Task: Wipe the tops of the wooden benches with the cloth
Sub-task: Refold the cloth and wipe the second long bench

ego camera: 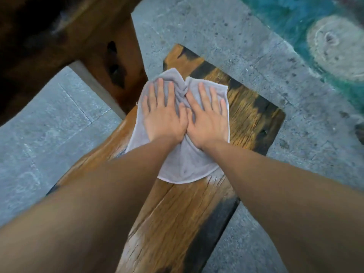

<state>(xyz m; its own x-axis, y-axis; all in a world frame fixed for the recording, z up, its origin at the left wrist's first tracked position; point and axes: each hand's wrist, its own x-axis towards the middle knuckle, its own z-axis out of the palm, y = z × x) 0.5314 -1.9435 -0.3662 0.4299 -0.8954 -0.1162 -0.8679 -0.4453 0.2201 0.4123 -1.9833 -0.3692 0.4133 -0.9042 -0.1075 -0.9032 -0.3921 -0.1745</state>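
Observation:
A grey cloth [183, 166] lies spread on the top of a long wooden bench [254, 113] that runs from the bottom of the view up to the middle. My left hand [164, 113] and my right hand [206, 117] press flat on the cloth side by side, fingers straight and pointing away from me, thumbs touching. The cloth bunches into a fold between the two hands. The bench's far end, with dark scorched patches, lies just beyond the fingertips. Wet streaks show on the wood near the cloth's near edge.
A second piece of dark wooden furniture [65, 36] stands at the upper left, close to the bench's left edge. Grey stone paving [206, 26] surrounds the bench. At the upper right is a pool of turquoise water [319, 26] past the paving edge.

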